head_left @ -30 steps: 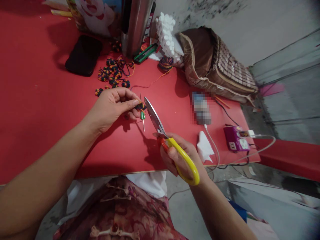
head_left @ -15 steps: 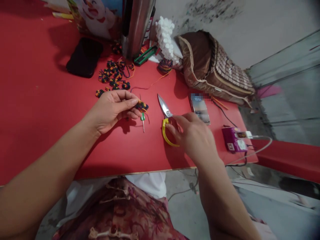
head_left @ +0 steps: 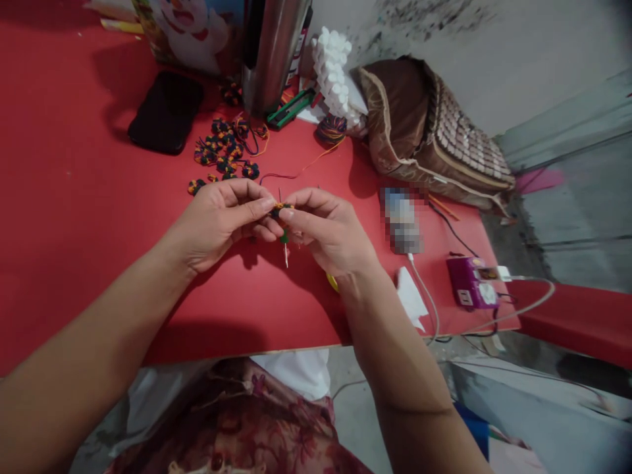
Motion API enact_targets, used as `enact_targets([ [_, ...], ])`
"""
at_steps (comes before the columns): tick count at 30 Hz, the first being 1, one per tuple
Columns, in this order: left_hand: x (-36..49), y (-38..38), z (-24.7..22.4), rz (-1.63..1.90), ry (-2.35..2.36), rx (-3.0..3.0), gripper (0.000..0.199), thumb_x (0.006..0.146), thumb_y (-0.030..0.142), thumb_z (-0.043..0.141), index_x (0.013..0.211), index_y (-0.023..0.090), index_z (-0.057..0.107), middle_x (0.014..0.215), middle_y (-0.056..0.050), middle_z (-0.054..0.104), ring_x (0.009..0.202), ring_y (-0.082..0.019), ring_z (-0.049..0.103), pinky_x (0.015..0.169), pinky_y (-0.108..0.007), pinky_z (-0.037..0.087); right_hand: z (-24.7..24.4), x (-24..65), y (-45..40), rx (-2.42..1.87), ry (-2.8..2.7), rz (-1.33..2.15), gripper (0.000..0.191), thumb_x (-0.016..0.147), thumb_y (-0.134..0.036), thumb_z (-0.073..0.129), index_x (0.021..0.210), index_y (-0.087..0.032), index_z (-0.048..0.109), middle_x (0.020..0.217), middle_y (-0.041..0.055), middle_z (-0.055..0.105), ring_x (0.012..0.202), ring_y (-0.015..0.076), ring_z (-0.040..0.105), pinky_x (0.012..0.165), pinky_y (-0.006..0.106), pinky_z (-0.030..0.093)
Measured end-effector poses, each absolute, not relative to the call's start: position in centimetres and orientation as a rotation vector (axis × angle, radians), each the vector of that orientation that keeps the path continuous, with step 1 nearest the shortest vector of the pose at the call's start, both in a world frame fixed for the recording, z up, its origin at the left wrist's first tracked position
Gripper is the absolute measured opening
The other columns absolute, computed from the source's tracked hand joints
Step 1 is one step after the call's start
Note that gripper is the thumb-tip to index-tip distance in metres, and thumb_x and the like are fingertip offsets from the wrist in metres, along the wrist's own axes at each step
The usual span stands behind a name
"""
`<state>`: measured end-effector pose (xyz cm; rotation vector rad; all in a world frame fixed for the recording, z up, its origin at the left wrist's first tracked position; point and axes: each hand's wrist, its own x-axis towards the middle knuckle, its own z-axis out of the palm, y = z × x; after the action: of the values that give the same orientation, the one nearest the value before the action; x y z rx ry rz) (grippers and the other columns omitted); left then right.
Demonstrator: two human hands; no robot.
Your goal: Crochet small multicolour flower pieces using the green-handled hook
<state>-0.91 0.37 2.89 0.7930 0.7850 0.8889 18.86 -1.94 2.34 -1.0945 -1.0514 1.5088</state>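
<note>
Between my two hands is a small dark crocheted piece [head_left: 282,209] with orange flecks. My left hand [head_left: 224,217] pinches its left side, and my right hand [head_left: 328,230] pinches its right side. A green-handled crochet hook [head_left: 285,240] points down below the piece, its metal end showing; how the fingers hold it is partly hidden. Yellow-handled scissors [head_left: 332,282] lie mostly hidden under my right hand and wrist. Beyond my left hand lie several finished dark and orange crocheted pieces [head_left: 227,148]. A yarn ball [head_left: 331,130] has a strand running toward my hands.
On the red table [head_left: 74,230] are a black phone-like object [head_left: 166,112], a metal flask [head_left: 274,59], a green cutter [head_left: 291,108], a brown cushion [head_left: 434,125], a blurred phone [head_left: 402,220] on a cable, white paper [head_left: 411,299] and a purple power socket [head_left: 471,283].
My right hand has moved left from the scissors to the crocheted piece and closed on it. My left hand has stayed nearly in place. The view has shifted slightly.
</note>
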Motion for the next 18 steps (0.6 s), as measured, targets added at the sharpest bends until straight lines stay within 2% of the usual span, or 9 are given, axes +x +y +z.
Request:
enact_targets([
  [4,-1.33,0.47,2.97,0.811,0.765,0.794,0.018,0.093,0.008,0.09,0.081,0.016,0.079,0.066,-0.002,0.078,0.058,-0.013,0.076,0.061,-0.018,0.064,2.09,18.77,-2.19,-1.038,-0.917,1.653,0.043,0.069,-0.041,0.116,0.086,-0.02,0.082,0.08,-0.0026,0.076,0.064,0.0075,0.058,0.056,0.022,0.043],
  [9,-1.57,0.56,2.65,0.784,0.712,0.798,0.016,0.085,0.013,0.097,0.08,0.015,0.082,0.069,-0.004,0.081,0.057,-0.013,0.075,0.058,-0.017,0.063,2.25,18.75,-2.27,-0.988,-0.895,1.727,0.038,0.072,-0.032,0.113,0.085,-0.021,0.079,0.074,-0.0055,0.069,0.063,0.0068,0.049,0.056,0.023,0.039],
  [18,-1.38,0.47,2.79,0.772,0.664,0.779,0.02,0.078,0.012,0.104,0.078,0.016,0.084,0.072,-0.004,0.084,0.061,-0.012,0.079,0.064,-0.016,0.066,2.21,18.61,-2.26,-0.924,-0.888,1.771,0.036,0.075,-0.031,0.111,0.084,-0.019,0.078,0.071,-0.0038,0.072,0.063,0.0076,0.057,0.056,0.022,0.039],
])
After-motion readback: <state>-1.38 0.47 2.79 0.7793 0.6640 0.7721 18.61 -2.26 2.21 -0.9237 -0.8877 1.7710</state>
